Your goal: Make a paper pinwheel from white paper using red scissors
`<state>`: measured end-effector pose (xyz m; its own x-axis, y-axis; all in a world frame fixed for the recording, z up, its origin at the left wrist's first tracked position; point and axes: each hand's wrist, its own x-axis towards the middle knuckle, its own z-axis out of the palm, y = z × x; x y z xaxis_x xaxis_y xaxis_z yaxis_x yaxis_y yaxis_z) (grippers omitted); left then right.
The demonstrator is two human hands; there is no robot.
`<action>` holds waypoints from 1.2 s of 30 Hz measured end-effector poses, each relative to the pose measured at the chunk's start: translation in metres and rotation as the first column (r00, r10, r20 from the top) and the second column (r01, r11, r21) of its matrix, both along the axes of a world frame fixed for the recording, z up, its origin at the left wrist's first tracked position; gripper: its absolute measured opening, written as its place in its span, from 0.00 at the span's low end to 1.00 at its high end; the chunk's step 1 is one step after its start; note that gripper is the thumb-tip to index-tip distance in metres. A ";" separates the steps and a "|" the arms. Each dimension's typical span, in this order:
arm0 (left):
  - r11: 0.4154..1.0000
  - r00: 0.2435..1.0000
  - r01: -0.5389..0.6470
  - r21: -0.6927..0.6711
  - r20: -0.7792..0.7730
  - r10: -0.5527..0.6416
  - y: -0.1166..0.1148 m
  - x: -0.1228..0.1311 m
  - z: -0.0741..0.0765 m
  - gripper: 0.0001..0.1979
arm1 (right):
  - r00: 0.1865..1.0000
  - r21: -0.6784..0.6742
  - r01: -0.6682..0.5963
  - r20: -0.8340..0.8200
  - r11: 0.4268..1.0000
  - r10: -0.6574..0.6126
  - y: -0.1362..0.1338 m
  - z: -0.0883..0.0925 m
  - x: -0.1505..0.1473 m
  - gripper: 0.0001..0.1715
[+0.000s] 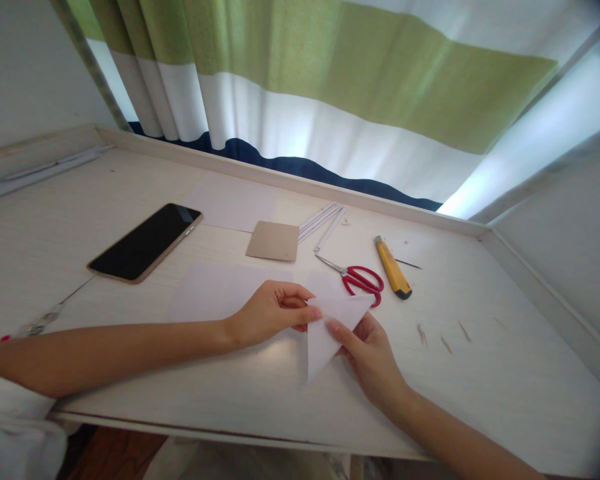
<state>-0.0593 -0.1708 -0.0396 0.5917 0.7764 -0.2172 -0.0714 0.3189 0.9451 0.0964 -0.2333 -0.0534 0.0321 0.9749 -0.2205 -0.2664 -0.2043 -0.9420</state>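
Observation:
A white sheet of paper folded into a triangle is held up between my two hands, above the front part of the table. My left hand pinches its left edge near the upper corner, thumb on the near face. On the right side my right hand grips the slanted edge, its thumb pressed on the paper and the other fingers behind it. Just beyond the paper's right corner lie red-handled scissors, their blades pointing left and away; the paper partly covers one handle.
A yellow utility knife lies right of the scissors, beside a thin dark rod. Further back are a square brown card, narrow paper strips and a white sheet. A phone lies left. Small scraps dot the right side.

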 end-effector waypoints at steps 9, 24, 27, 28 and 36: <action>0.993 0.993 0.117 -0.003 -0.007 -0.117 -0.008 0.000 -0.002 0.10 | 0.992 0.066 0.122 0.006 0.990 -0.123 -0.001 0.001 0.003 0.14; 0.717 0.822 0.505 0.481 -0.521 -0.229 0.010 -0.019 0.051 0.10 | 0.840 0.139 -0.332 0.494 0.933 0.225 0.012 0.044 0.040 0.26; 0.706 0.817 0.508 0.494 -0.536 -0.213 0.004 -0.017 0.053 0.11 | 0.861 0.014 -0.323 0.420 0.946 0.288 0.004 0.036 0.023 0.08; 0.713 0.823 0.493 0.498 -0.532 -0.198 0.003 -0.017 0.053 0.10 | 0.888 0.007 -0.282 0.380 0.960 0.258 0.002 0.033 0.019 0.06; 0.782 0.856 0.407 0.472 -0.495 -0.148 0.002 -0.017 0.054 0.12 | 0.937 0.149 -0.002 0.346 0.989 -0.050 -0.001 0.028 0.017 0.05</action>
<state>-0.0759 -0.1684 0.0145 0.7542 0.6512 -0.0846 0.3683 -0.3128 0.8755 0.1135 -0.2348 -0.0254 0.1049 0.9933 -0.0474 0.0805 -0.0560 -0.9952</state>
